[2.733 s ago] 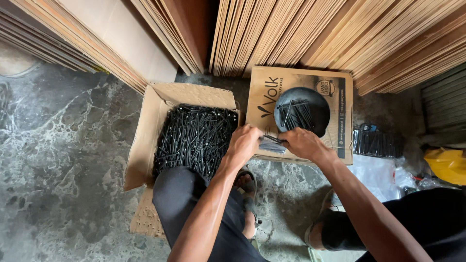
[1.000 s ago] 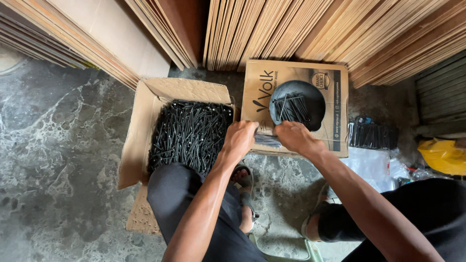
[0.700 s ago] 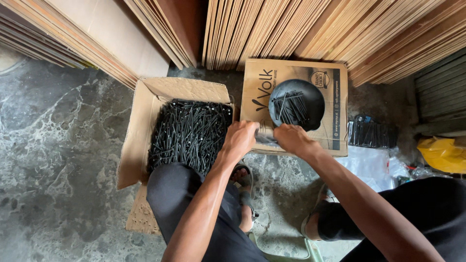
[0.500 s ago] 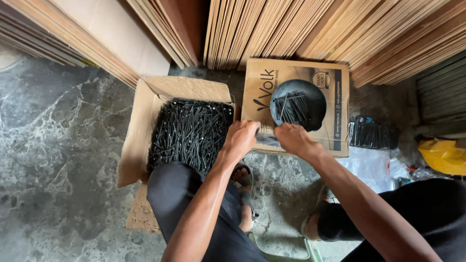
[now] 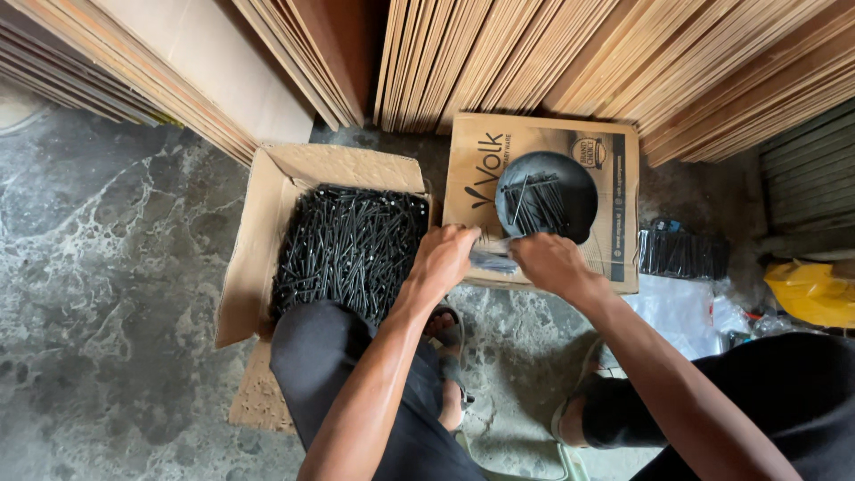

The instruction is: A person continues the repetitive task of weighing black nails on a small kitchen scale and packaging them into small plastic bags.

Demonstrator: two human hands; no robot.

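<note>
My left hand [image 5: 443,258] and my right hand [image 5: 546,263] meet over the near edge of a closed cardboard box [image 5: 543,141], both closed on a small clear bag of black screws [image 5: 494,261] held between them. On that box stands a black round dish [image 5: 546,196] with a few black screws in it. Left of my hands, an open cardboard box [image 5: 294,169] is full of long black screws [image 5: 347,245].
Sheets of plywood [image 5: 570,53] lean upright behind the boxes. Packed bundles of black screws [image 5: 681,254] and clear plastic bags [image 5: 677,307] lie to the right, with a yellow bag [image 5: 810,289] at the far right. My knees and sandalled feet rest on the grey marbled floor [image 5: 98,267].
My hands stay together at the near edge of the closed box, working the small bag. The view has shifted slightly; nothing else has moved.
</note>
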